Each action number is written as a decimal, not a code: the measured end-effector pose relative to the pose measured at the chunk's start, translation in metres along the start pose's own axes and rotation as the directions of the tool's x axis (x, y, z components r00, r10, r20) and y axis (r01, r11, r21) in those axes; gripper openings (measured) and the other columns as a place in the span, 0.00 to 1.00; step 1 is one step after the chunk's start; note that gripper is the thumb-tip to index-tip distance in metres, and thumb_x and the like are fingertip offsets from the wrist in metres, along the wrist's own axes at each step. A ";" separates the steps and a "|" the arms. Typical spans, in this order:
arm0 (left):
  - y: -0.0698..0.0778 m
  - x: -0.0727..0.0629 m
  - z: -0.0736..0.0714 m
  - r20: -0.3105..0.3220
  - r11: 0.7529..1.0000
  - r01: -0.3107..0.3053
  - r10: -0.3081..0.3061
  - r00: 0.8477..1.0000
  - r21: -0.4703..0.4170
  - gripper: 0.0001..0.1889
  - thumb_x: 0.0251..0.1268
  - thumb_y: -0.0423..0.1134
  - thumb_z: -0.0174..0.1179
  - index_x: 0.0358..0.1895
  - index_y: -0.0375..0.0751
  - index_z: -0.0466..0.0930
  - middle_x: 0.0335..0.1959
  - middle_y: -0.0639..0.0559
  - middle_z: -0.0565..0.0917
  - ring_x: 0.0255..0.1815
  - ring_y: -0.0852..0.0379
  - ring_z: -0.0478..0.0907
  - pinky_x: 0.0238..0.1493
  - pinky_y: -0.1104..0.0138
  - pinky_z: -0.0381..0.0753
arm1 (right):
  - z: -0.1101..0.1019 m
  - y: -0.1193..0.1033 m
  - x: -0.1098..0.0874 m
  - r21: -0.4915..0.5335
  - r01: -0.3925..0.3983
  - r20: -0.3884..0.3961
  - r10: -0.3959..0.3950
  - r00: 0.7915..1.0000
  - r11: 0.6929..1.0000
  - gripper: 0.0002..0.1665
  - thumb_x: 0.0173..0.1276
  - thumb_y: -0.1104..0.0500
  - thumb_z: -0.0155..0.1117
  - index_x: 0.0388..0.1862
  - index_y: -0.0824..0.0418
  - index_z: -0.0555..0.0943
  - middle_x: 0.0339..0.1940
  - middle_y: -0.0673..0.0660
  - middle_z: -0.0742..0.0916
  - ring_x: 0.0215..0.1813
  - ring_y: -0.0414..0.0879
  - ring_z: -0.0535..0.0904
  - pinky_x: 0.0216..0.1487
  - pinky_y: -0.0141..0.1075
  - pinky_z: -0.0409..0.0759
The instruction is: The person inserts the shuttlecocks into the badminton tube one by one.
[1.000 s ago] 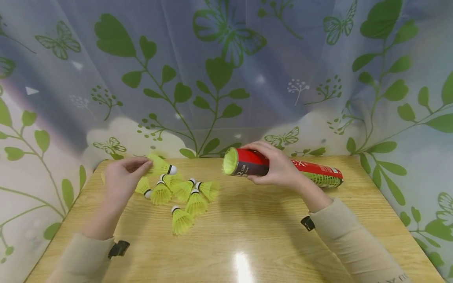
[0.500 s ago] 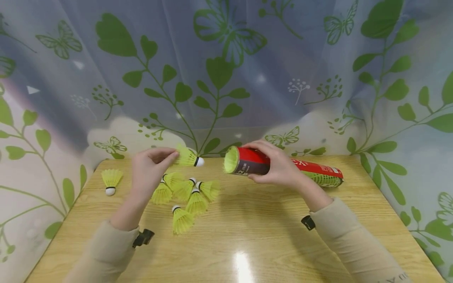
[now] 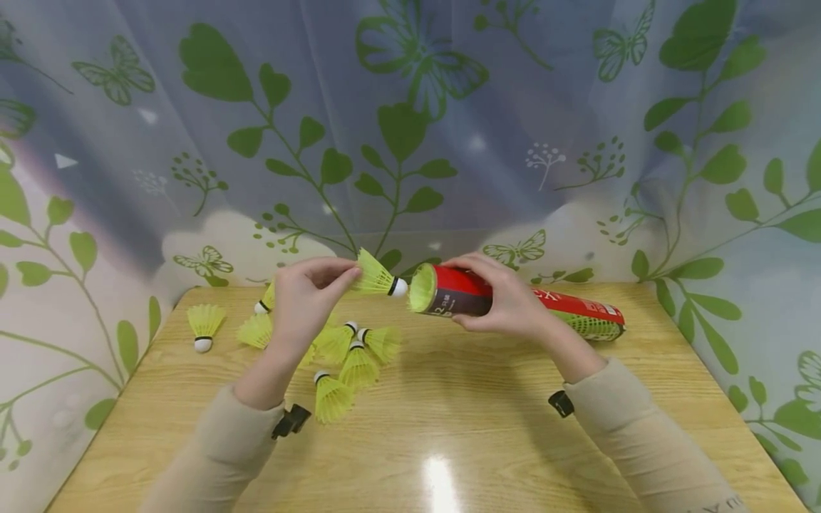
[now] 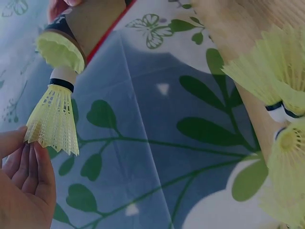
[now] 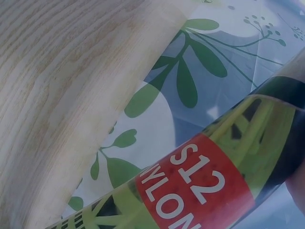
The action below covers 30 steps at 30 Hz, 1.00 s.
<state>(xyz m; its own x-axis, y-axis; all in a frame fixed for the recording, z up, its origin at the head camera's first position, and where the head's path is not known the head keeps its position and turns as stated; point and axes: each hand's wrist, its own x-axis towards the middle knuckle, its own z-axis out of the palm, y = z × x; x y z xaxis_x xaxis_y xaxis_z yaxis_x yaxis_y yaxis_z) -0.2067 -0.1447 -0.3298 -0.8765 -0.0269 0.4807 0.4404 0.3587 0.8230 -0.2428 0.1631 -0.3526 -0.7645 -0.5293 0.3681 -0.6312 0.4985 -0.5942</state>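
Observation:
My left hand (image 3: pixel 308 303) pinches a yellow shuttlecock (image 3: pixel 377 276) by the edge of its skirt, its white cork end turned toward the tube. In the left wrist view that shuttlecock (image 4: pixel 55 117) has its cork right at the tube's mouth. My right hand (image 3: pixel 513 303) grips the red shuttlecock tube (image 3: pixel 580 308) near its open end and holds it tilted, open end raised to the left. A yellow skirt fills the tube's mouth. Through the clear wall in the right wrist view, the tube (image 5: pixel 200 186) shows more yellow netting inside.
Several loose yellow shuttlecocks (image 3: pixel 333 397) lie on the wooden table (image 3: pixel 449 427), left of the middle. One shuttlecock (image 3: pixel 205 328) lies apart at the far left. A patterned curtain (image 3: pixel 410 178) hangs close behind the table's back edge.
My left hand has carried the pinched shuttlecock rightward from above the pile to the tube's mouth. The right hand and tube have stayed nearly still.

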 end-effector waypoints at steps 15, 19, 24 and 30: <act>0.008 -0.002 0.037 0.086 0.996 -0.085 0.083 0.993 0.026 0.05 0.67 0.31 0.74 0.42 0.34 0.94 0.36 0.40 0.94 0.34 0.53 0.91 0.38 0.75 0.86 | 0.002 0.000 0.000 -0.015 0.020 -0.001 -0.020 1.000 1.000 0.45 0.53 0.60 0.85 0.72 0.56 0.78 0.67 0.58 0.83 0.62 0.55 0.80 0.54 0.49 0.84; 0.011 -0.004 0.044 0.122 0.997 -0.060 0.055 0.991 0.040 0.04 0.67 0.32 0.74 0.41 0.35 0.94 0.36 0.41 0.94 0.34 0.49 0.91 0.37 0.74 0.86 | 0.002 0.001 0.000 -0.008 0.040 -0.003 -0.040 0.999 0.999 0.45 0.54 0.60 0.85 0.72 0.57 0.77 0.67 0.58 0.83 0.61 0.55 0.80 0.54 0.49 0.85; 0.014 -0.004 0.047 0.155 0.998 -0.043 0.035 0.987 0.049 0.04 0.66 0.31 0.74 0.41 0.34 0.94 0.37 0.40 0.94 0.34 0.48 0.92 0.38 0.70 0.88 | 0.002 0.002 0.000 -0.010 0.063 -0.005 -0.063 0.998 0.998 0.44 0.54 0.61 0.84 0.71 0.57 0.78 0.67 0.58 0.84 0.61 0.54 0.80 0.54 0.49 0.85; 0.013 -0.003 0.043 0.228 0.998 -0.009 -0.005 0.974 0.057 0.04 0.67 0.32 0.73 0.42 0.35 0.94 0.40 0.41 0.94 0.37 0.48 0.92 0.39 0.71 0.89 | 0.000 0.002 -0.002 -0.012 0.057 -0.011 -0.057 0.998 0.998 0.44 0.54 0.61 0.85 0.71 0.57 0.78 0.67 0.59 0.84 0.61 0.55 0.81 0.54 0.49 0.86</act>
<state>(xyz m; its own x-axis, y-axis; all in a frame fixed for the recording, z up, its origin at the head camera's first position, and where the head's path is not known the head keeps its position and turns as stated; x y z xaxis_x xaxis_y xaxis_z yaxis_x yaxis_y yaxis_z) -0.2068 -0.1002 -0.3331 -0.8998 0.1850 0.3952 0.4362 0.4112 0.8004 -0.2430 0.1652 -0.3544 -0.7284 -0.5496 0.4091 -0.6754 0.4755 -0.5637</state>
